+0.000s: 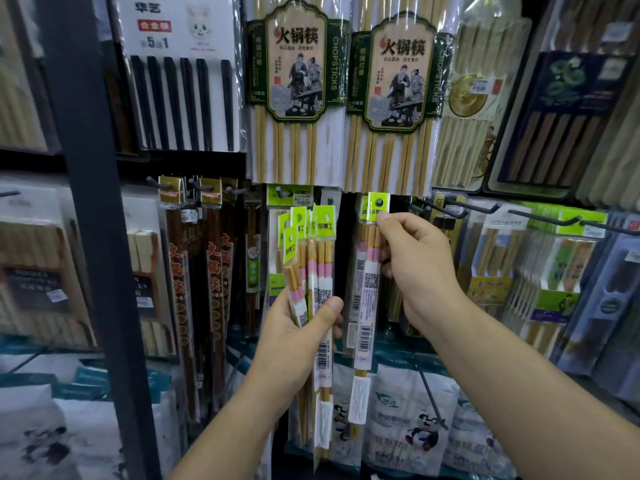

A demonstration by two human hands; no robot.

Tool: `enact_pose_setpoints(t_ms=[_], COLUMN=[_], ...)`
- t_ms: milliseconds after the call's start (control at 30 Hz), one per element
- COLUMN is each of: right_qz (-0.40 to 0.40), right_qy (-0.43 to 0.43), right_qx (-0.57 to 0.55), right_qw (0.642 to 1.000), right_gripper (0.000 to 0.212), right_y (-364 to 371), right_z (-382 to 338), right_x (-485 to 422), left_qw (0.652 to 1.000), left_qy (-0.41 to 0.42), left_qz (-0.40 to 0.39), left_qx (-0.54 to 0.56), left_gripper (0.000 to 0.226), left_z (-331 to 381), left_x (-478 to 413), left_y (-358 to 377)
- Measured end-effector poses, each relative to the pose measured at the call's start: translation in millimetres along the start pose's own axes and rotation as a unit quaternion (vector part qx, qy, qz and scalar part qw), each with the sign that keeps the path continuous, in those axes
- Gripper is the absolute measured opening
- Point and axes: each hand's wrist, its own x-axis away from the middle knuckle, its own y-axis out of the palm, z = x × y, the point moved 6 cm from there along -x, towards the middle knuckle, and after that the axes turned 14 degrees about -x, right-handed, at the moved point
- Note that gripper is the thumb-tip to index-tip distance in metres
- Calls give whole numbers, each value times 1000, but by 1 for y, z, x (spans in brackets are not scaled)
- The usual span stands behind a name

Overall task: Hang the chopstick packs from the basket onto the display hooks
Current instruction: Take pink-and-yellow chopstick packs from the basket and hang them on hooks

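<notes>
My left hand point(298, 327) grips a fanned bundle of several chopstick packs point(317, 251), each with a lime-green header card and pink-and-white bands. My right hand point(415, 268) pinches a single matching pack point(367, 292) near its top, index fingertip against the green header point(378, 206). The hole in that header sits over the tip of a display hook, just under the big hot-pot chopstick packs. The pack hangs straight down, its lower end near the bottom shelf. No basket is in view.
Bare dark hooks point(450, 211) jut out to the right of my right hand. Brown chopstick packs point(194, 271) hang at the left beside a dark upright post point(93, 220). Large hot-pot chopstick packs point(294, 88) hang above. Panda-printed bags point(412, 420) sit below.
</notes>
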Motion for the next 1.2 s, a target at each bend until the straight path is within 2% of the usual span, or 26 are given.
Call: enact_pose_setpoints(t_ms=[267,633,700,800,867,1033,1200], right_qz=[26,91,59,-27,-58,-55,-32], right_qy=[21,-4,-4,3,-17,-27,25], right_qx=[42,110,106,41,48,69,3], right_qw=[999,990,993,999,997,996,999], right_gripper=[30,32,32,23,17,12,15], right_y=[-1,-14,-10,5,12,15,10], right_z=[9,20,20,15,8,1,2], right_x=[-10,-9,1,19,24,25,22], left_qw=[1000,1000,1000,1000,1000,999,998], left_qy=[-2,-15,-12,-6,0,-4,-28], left_qz=[5,2,-2,-7,-12,-23,-7], left_qx=[-24,-9,-9,-2,0,26,48], left_gripper=[5,20,18,22,23,23,22], left_z=[0,2,3,4,6,6,1], left_x=[1,2,2,2,2,4,3], left_y=[0,5,5,7,9,11,10])
